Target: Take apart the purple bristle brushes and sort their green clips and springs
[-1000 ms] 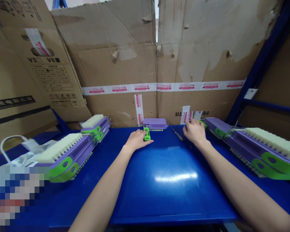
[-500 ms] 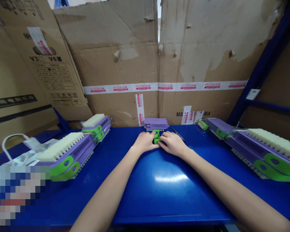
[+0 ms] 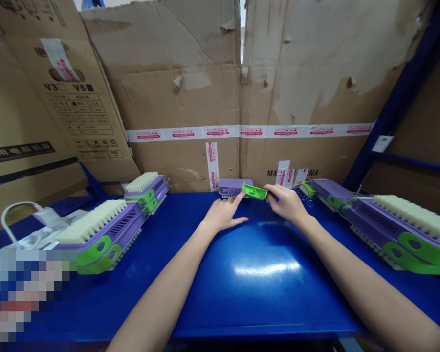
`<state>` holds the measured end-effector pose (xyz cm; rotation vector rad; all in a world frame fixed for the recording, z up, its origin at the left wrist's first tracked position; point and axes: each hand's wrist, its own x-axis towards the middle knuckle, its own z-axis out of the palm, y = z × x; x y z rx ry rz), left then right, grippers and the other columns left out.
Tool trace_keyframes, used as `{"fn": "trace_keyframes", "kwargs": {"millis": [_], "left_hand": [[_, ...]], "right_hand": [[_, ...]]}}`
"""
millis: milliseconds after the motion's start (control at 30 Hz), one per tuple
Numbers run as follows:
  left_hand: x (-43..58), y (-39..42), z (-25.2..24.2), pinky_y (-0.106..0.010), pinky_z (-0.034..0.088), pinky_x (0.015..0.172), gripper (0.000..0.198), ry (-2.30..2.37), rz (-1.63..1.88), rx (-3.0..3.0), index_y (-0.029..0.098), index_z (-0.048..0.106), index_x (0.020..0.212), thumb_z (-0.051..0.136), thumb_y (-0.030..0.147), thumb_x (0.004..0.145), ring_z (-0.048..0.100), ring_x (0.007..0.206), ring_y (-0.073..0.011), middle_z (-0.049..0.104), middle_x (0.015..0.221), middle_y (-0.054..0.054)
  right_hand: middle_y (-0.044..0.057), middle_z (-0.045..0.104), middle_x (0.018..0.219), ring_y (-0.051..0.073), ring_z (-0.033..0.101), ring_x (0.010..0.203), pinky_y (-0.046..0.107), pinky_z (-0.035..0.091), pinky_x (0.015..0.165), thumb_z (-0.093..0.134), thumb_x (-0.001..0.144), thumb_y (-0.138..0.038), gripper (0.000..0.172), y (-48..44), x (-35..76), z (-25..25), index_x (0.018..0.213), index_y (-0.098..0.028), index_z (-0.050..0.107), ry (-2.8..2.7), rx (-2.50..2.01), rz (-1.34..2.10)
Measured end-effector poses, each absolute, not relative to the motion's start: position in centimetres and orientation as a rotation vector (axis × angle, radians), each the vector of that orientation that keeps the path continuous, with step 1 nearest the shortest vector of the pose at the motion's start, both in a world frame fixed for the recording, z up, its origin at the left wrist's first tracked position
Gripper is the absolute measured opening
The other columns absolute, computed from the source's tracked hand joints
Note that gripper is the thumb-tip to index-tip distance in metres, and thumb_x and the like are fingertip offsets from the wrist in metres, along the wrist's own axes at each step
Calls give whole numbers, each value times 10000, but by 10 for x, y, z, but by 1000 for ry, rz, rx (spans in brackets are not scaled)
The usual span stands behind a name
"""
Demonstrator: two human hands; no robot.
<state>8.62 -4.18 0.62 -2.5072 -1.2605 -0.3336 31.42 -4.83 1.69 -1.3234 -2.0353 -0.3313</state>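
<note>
Green handle [image 3: 254, 191] pinched in right hand [image 3: 288, 205], by purple brush [image 3: 231, 186].

The green clip [image 3: 254, 191] passes from the left hand [image 3: 223, 215] to the right hand [image 3: 288, 203], now raised beside the purple brush body [image 3: 231, 186].

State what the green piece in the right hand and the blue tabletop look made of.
Green piece: likely moulded plastic, semi-glossy; even bright colour, soft sheen. Blue tabletop: probably painted metal, perhaps laminate, glossy; it mirrors a bright glare.
</note>
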Motion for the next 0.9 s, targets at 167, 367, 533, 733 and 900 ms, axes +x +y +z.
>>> {"fn": "trace_keyframes", "kwargs": {"millis": [167,367,533,733,900], "left_hand": [[87,-43,7,-353,479,791,845,-1282,-301,-2536,152,96,1479,435,617,860,658,957,-292,626,1148,-184],[85,-42,6,-359,484,780,794,-1303,-298,-2555,148,187,1460,459,592,861,646,981,-304,639,1109,-181],[85,-41,5,-368,484,779,785,-1299,-294,-2561,146,207,1455,445,602,862,634,1001,-312,625,1129,-196],[86,-41,5,-370,481,787,773,-1307,-294,-2574,149,215,1451,441,600,865,624,1019,-314,622,1132,-193],[85,-42,5,-366,481,789,762,-1304,-301,-2567,147,232,1445,448,592,866,623,1020,-309,623,1134,-191]], "right_hand": [[123,691,1031,218,645,924,293,456,844,389,876,-222,355,-32,350,3,1132,-121,612,-1805,-1601,-386],[134,698,959,257,648,866,316,456,758,408,862,-227,345,-28,368,-6,1117,-146,626,-1602,-2049,-315],[176,677,971,297,657,857,344,468,694,396,877,-272,361,-34,365,0,1124,-144,626,-1513,-2250,-268],[193,663,983,295,655,883,363,487,709,420,878,-292,340,-34,369,1,1100,-142,629,-1489,-2375,-278],[182,646,1044,305,634,938,393,492,726,410,887,-280,324,-33,376,-1,1086,-144,626,-1512,-2345,-329]]}}
